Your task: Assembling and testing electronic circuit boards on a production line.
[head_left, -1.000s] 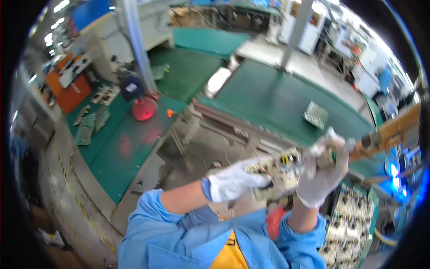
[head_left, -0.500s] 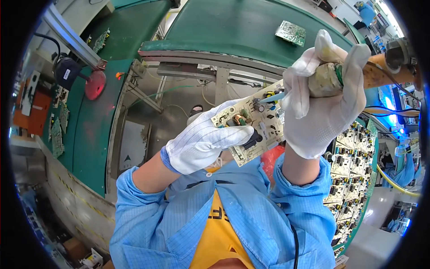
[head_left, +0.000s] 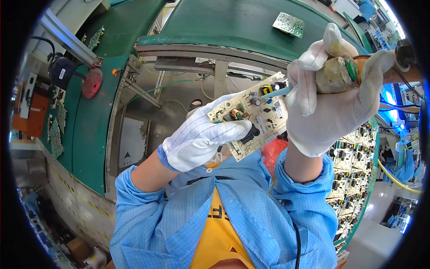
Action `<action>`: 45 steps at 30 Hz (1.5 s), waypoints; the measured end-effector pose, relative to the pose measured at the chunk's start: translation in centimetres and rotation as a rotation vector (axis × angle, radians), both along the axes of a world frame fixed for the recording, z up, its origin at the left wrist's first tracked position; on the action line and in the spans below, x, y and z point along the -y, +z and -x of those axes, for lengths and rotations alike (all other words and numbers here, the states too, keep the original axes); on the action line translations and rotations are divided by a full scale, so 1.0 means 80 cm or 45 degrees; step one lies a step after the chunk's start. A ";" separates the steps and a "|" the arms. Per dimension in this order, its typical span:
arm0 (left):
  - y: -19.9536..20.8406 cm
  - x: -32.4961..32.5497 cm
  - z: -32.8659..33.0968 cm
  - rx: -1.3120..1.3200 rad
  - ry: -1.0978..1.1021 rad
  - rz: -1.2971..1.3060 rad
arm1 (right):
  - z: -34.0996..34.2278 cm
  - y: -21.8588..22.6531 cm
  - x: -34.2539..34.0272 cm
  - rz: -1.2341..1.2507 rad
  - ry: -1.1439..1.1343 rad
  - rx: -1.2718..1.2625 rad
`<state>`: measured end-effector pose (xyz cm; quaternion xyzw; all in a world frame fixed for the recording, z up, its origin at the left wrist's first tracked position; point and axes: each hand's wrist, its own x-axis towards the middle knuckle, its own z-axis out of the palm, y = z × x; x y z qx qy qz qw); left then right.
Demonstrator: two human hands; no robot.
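Note:
My left hand (head_left: 204, 134), in a white knit glove, grips a cream circuit board (head_left: 268, 123) by its left end, thumb across the top. Capacitors, coils and a black block stand up from the board. In my gloved right hand (head_left: 329, 105) is a dispensing tool (head_left: 335, 75) with a lumpy, wrapped grey-beige body. Its pale blue tapered nozzle (head_left: 280, 93) points left, its tip beside a small round capacitor (head_left: 255, 100); whether it touches cannot be made out. Behind the wrapped part, a brown barrel runs right to a dark fitting.
Another board (head_left: 289, 24) lies on the green conveyor (head_left: 215, 27) ahead. Many component-filled boards (head_left: 351, 179) stand in rows at my right. At left, a green bench (head_left: 94, 148) carries a lamp-like black device (head_left: 65, 71) and more boards. A red plastic bag (head_left: 274, 154) sits below the held board.
The held board has shifted slightly left and up. My right hand has moved a little to the right, turning the tool, while the nozzle stays over the same part of the board.

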<state>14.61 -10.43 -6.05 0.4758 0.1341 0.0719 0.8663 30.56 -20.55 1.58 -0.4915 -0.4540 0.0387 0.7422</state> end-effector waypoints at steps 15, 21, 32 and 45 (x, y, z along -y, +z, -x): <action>0.007 0.004 0.010 0.145 0.108 -0.547 | -0.009 -0.007 0.004 -0.013 -0.316 0.131; 0.012 0.005 0.008 -0.077 0.055 0.124 | -0.009 -0.008 0.005 -0.011 -0.272 0.088; 0.004 -0.003 0.014 -0.091 0.166 -0.007 | -0.010 -0.008 0.003 -0.006 -0.171 0.017; 0.004 0.003 0.021 -0.151 0.266 0.018 | -0.006 -0.009 0.002 0.017 -0.327 -0.044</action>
